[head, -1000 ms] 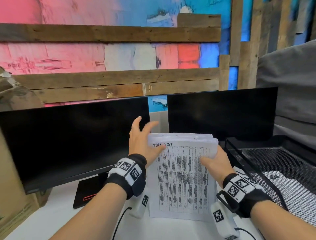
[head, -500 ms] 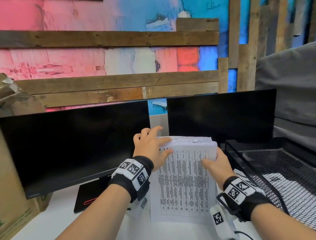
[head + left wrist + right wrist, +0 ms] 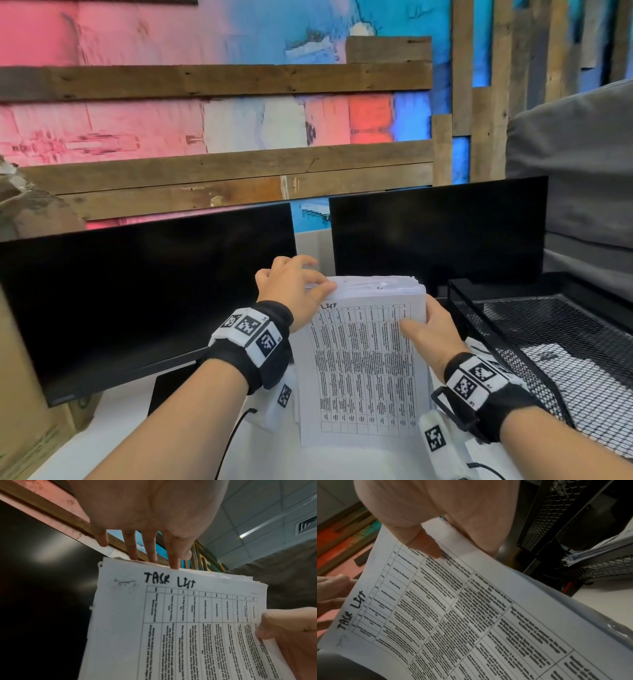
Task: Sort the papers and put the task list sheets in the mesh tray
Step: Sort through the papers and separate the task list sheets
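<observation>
A thick paper stack (image 3: 363,359) stands tilted on the white desk between my hands. Its front sheet (image 3: 188,628) carries a printed table under the handwritten heading "TASK LIST" (image 3: 351,612). My right hand (image 3: 431,329) grips the stack's right edge, thumb (image 3: 428,547) on the front sheet and fingers behind. My left hand (image 3: 291,287) is at the top left corner, its fingertips (image 3: 152,555) resting on the stack's top edge. The black mesh tray (image 3: 479,308) stands just right of the stack and holds some printed sheets (image 3: 575,383).
Two dark monitors (image 3: 137,291) (image 3: 438,233) stand close behind the stack. A cardboard box (image 3: 20,411) is at the far left and a grey cushion (image 3: 582,154) rises behind the tray. A black cable (image 3: 233,442) runs over the white desk (image 3: 274,459).
My left hand was spread open above the stack's left corner and has come down, fingertips now on the top edge. The right hand keeps its grip on the right edge.
</observation>
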A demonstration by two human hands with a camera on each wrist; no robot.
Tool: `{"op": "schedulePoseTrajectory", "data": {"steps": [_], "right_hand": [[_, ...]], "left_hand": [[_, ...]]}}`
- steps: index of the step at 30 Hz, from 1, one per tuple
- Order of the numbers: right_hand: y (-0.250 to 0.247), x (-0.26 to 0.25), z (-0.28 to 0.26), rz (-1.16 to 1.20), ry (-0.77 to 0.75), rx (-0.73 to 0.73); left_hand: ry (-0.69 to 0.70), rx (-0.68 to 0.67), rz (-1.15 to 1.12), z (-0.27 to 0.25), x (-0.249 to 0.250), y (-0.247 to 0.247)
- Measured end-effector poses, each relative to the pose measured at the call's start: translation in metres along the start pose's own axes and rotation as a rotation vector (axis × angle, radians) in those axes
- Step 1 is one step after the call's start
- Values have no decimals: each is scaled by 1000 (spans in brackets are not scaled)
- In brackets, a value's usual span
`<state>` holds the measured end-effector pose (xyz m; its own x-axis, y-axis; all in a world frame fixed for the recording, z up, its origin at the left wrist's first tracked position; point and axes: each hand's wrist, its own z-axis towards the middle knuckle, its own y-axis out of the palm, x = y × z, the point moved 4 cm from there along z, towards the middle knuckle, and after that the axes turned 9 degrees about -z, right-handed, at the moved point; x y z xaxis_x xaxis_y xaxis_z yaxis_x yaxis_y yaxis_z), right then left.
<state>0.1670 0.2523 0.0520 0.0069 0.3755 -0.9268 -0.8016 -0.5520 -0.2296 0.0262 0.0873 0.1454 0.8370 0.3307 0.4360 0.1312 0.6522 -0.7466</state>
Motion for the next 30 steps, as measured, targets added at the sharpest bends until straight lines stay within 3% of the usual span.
{"op": "schedulePoseTrajectory", "data": {"steps": [9,18,23,30], "right_hand": [[-1,0,0,15,-3,-9],[-1,0,1,17,1,-44],[-1,0,4,-4,-6,-53],[2,2,6,2,7,-38]], "left_hand": [[37,80,32,9,6,0],[-46,-60,78,28,16,1],[-101,15,11,34,7,-5],[-68,58,-184,30,1,-12]]}}
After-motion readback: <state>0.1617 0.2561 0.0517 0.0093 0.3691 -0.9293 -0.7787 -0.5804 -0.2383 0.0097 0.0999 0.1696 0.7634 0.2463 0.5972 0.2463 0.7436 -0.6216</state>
